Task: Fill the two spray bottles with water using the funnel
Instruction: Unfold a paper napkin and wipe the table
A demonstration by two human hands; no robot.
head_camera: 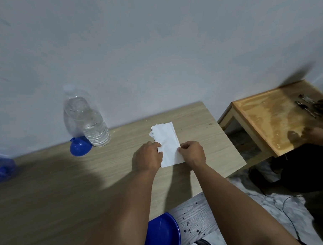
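My fingers (159, 145) on the left hand (149, 156) pinch the left edge of a folded white paper tissue (167, 140), and the right hand (192, 154) has its fingers closed on the opposite edge, so both grip the tissue flat on the bench (49, 192).

Going left to right: at nine o'clock, cut by the frame edge, sits a blurred blue translucent shape (1, 170); I cannot tell whether it is one of the spray bottles. At about ten o'clock from my hands the blue funnel (79, 148) lies mouth-down on the bench, touching the clear water bottle (88, 120), which stands upright, partly filled, cap on. A blue basin (161, 233) shows at six o'clock below the bench edge; its contents are hidden.

The risks, as I judge them: the tissue is thin and could tear if my hands pull apart; droplets on the grey surface (194, 219) near the basin suggest water spills easily here; the water bottle is tall and would tip if I reach across carelessly for the funnel.
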